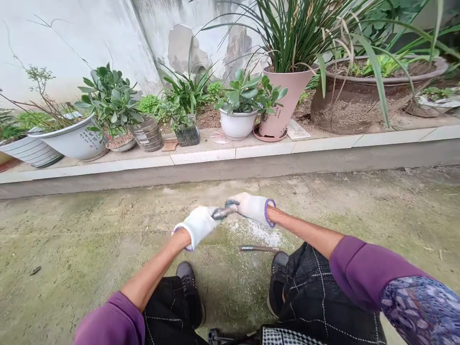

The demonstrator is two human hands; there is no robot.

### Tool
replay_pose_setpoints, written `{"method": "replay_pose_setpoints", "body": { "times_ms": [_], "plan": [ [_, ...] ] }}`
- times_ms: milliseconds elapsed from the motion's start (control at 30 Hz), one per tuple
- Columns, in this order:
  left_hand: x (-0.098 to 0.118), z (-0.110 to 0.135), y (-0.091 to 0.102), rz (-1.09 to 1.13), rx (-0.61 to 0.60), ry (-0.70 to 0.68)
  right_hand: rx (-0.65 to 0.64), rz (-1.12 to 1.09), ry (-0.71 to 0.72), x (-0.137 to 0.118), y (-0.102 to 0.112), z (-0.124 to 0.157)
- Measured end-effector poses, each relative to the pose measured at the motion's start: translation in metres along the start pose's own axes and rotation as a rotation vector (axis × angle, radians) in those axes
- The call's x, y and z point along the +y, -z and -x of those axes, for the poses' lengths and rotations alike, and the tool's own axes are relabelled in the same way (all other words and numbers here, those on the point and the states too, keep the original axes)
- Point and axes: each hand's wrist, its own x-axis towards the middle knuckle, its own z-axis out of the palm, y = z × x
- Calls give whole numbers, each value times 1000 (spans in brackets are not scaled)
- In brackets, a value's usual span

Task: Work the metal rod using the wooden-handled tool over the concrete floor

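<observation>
Both my hands wear white gloves with purple cuffs. My left hand [197, 224] is closed round one end of a short grey metal tool [223, 212]. My right hand [251, 207] is closed round its other end. The tool is held level above the concrete ground, in front of my knees. Below it lies a patch of white powder [264, 233] and a thin rusty metal rod [257, 248] beside my right shoe [278, 268]. I cannot tell what kind of tool the grey piece is.
A raised tiled ledge [230, 155] runs across ahead, carrying several potted plants: a white pot [237, 125], a pink pot [283, 103], a large brown basin [355, 103], white bowls [72, 139] at left. A stained wall stands behind. Mossy concrete ground [89, 239] spreads around my feet.
</observation>
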Motion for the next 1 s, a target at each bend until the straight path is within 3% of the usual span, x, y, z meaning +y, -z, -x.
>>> {"method": "replay_pose_setpoints", "body": {
  "times_ms": [100,167,300,400,500,600,667,767,900,1000],
  "plan": [
    [-9,-15,14,67,106,22,-11,-47,28,-10,-4,5],
    [-15,-27,17,-43,149,65,-80,-5,79,-28,-8,12],
    [-19,-38,6,-502,-9,167,-73,122,165,-53,-5,26],
    [-12,-31,-7,-695,-118,72,32,130,133,-41,6,21],
    [2,-21,-9,-694,-144,-72,100,104,57,-13,14,8],
    [11,-15,0,-548,-88,-71,62,29,-17,4,11,-1],
    [10,-16,8,-391,-9,-50,3,-1,-35,2,3,1],
    [1,-22,14,-232,72,-25,-60,-42,59,-18,-10,13],
    [-9,-28,9,-484,31,122,-40,-48,168,-40,-11,26],
    [-6,-27,-1,-653,-73,114,25,-55,160,-34,-1,23]
  ]
}}
